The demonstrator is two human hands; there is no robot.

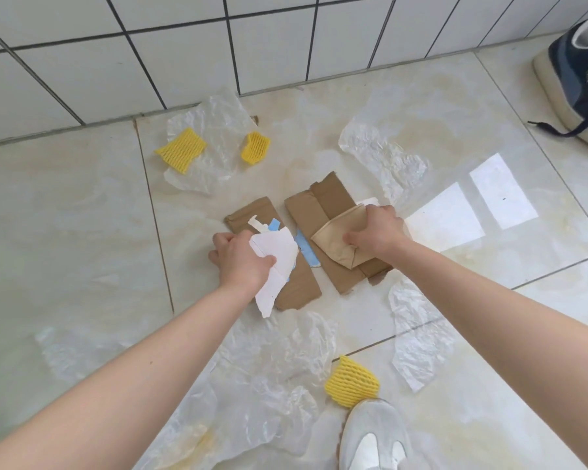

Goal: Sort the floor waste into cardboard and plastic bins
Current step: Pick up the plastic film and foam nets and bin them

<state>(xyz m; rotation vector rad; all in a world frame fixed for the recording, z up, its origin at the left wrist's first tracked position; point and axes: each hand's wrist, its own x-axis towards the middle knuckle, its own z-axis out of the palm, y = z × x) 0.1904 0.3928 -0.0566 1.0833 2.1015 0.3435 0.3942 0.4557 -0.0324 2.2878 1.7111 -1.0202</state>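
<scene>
My left hand, centre of frame: closed on a torn white card scrap, which hangs below the wrist.

My right hand, just right of centre: fingers pinched shut on a folded tan paper piece, lying on the cardboard beneath it.

Under the hands: two flat brown cardboard pieces, the left cardboard and the right cardboard, side by side on the floor, with a blue strip showing between them.

Upper left: two yellow foam nets, one and another, resting on a clear plastic sheet.

Upper right: a second crumpled plastic sheet.

Lower frame: more plastic film, a third yellow foam net touching my white shoe.

Top right corner: a dark shoe.

Bins: none in view.

Risks, as I judge them: the loose scraps could slip from a light pinch when lifted; film underfoot could slide on the glossy tiles; the blue strip may be plastic stuck to card, so it could land in the wrong bin.
</scene>
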